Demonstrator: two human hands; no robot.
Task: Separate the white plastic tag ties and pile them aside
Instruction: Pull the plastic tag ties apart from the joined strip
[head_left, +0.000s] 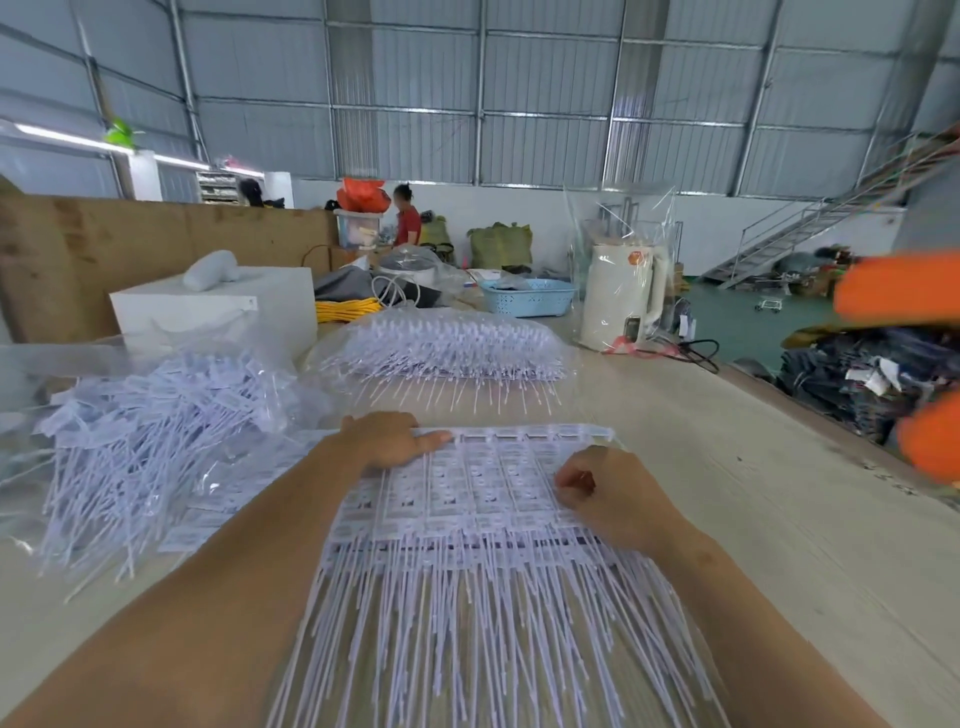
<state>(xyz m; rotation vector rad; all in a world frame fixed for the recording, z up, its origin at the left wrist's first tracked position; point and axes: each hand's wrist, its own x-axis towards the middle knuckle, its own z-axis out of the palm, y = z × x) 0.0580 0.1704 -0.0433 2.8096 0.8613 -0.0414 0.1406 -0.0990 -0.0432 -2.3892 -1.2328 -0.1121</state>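
Observation:
A joined sheet of white plastic tag ties (483, 499) lies on the table in front of me, tag heads at the far end and thin tails fanning toward me. My left hand (387, 441) presses flat on the sheet's far left corner, fingers stretched along the top edge. My right hand (602, 493) sits on the sheet's right side with its fingers curled, pinching a tie at the edge. A loose pile of separated ties (150, 431) lies to the left on clear plastic.
A stack of tie sheets in a clear bag (447, 348) lies beyond the sheet. A white box (218, 306), a blue basket (527, 299) and a white kettle in plastic (621, 296) stand at the back. The table's edge runs along the right, with orange sleeves (904, 291) there.

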